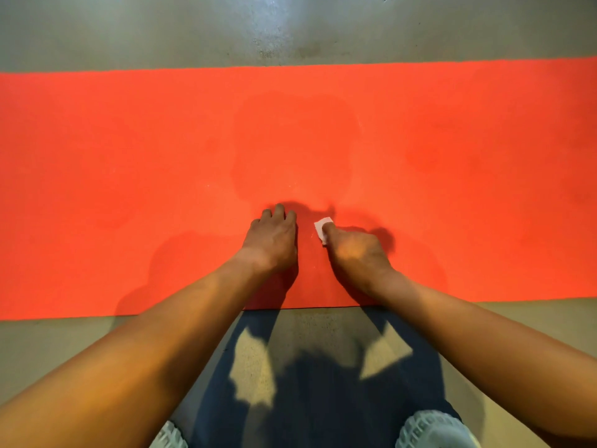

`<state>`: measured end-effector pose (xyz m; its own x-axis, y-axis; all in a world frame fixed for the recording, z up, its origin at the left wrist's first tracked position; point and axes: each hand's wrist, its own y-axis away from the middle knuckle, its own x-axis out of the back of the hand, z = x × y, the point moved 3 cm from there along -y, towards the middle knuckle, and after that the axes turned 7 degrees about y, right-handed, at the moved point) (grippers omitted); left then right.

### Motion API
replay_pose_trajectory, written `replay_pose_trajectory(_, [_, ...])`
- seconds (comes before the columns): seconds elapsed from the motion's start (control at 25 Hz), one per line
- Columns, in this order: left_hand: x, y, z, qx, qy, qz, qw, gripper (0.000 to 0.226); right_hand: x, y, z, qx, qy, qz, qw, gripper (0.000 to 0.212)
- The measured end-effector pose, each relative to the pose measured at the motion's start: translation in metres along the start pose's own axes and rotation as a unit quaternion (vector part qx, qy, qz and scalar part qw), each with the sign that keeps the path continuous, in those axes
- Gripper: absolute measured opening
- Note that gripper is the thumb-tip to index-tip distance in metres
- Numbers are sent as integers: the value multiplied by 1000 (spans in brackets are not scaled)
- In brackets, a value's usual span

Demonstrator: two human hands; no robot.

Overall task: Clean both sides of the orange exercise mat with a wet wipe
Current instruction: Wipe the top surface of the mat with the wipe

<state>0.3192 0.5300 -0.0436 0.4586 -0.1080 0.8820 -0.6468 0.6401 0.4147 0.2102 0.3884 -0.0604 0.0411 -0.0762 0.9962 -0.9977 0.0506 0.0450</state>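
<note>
**Wiping the near-centre of the orange mat, top face up**

Head view: the long, flat orange foam exercise mat [129, 156] lies across the middle of the frame on a grey concrete floor [161, 27]. The left hand [274, 240] rests on the mat just below centre, fingers loosely bent, holding nothing. The right hand [357, 253] is just beside it, pinching a small folded white wet wipe [322, 228] against the mat. Faint darker patches at centre and right are probably damp. Blue-jeaned knees [323, 399] are at lower centre, off the mat.

Risks: the wipe is small, so strips could get missed, especially at the far ends. The leaning left hand may re-mark the damp area. The underside looks not yet done, and flipping would put the wet face on a dusty floor.
</note>
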Motion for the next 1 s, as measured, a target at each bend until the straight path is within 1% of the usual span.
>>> replay_pose_trajectory(0.08, [0, 0, 1, -5, -4, -4, 1000, 37, 11, -23, 16, -93, -12, 18, 995, 14])
replay_pose_trajectory(0.16, [-1, -1, 0, -10, -6, -8, 1000, 37, 17, -40, 39, -186, 44, 31, 981, 14])
replay_pose_trajectory(0.2, [-1, -1, -1, -13, -9, -9, 1000, 37, 16, -45, 46, -210, 56, 25, 976, 13])
replay_pose_trajectory(0.24, [-1, -1, -1, -16, -13, -10, 1000, 37, 14, -49, 48, -213, 53, 14, 975, 13])
replay_pose_trajectory(0.36, [-3, -3, -5, -26, -10, -7, 1000, 39, 0, -46, 29, -142, 3, -12, 990, 17])
replay_pose_trajectory(0.44, [-5, -2, -9, -34, -3, 7, 999, 39, -7, -34, 9, -77, -41, 15, 996, 23])
replay_pose_trajectory(0.56, [-7, 0, -15, -40, 25, 27, 999, 34, -6, -19, -12, 75, -28, 50, 995, 21])
replay_pose_trajectory(0.6, [-7, 1, -17, -40, 30, 28, 998, 35, -5, -21, -9, 94, -36, 55, 993, 21])
replay_pose_trajectory(0.64, [-8, 1, -18, -41, 31, 29, 998, 37, -3, -27, -1, 69, -50, 54, 995, 22])
replay_pose_trajectory(0.76, [-8, 3, -21, -41, 45, 34, 998, 47, -4, -52, 34, -92, -75, 70, 990, 29])
replay_pose_trajectory(0.8, [-9, 4, -22, -41, 49, 38, 997, 49, -6, -56, 40, -116, -71, 73, 988, 31])
replay_pose_trajectory(0.84, [-9, 6, -23, -42, 48, 42, 997, 50, -9, -59, 39, -118, -70, 76, 988, 33])
replay_pose_trajectory(0.88, [-8, 7, -25, -43, 45, 46, 997, 51, -11, -58, 32, -101, -73, 81, 989, 34])
replay_pose_trajectory(0.92, [-8, 8, -27, -38, 42, 51, 997, 52, -13, -55, 23, -73, -81, 87, 990, 34])
replay_pose_trajectory(1.0, [-6, 12, -34, -15, 43, 55, 997, 51, -15, -40, 0, 5, -100, 98, 990, 27])
